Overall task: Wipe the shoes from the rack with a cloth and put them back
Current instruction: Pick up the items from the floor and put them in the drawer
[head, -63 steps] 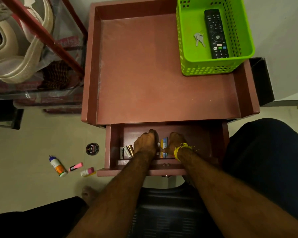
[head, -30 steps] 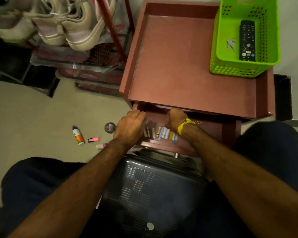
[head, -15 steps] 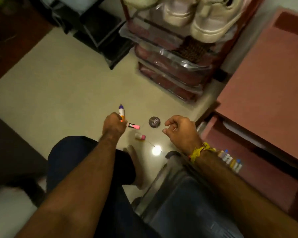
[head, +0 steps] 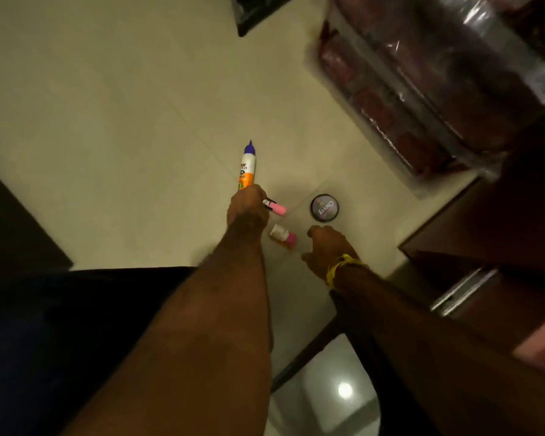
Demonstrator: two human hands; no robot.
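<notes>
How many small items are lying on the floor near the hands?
4: a glue bottle beyond the left hand, a pink marker partly under that hand, a small pink-capped bottle between the hands, and a round tin beyond the right hand. The arms may hide others.

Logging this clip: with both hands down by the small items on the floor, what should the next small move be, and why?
Probably close the left hand on the glue bottle and lift it: the hand already covers its lower end, while the right hand hovers open near the round tin.
</notes>
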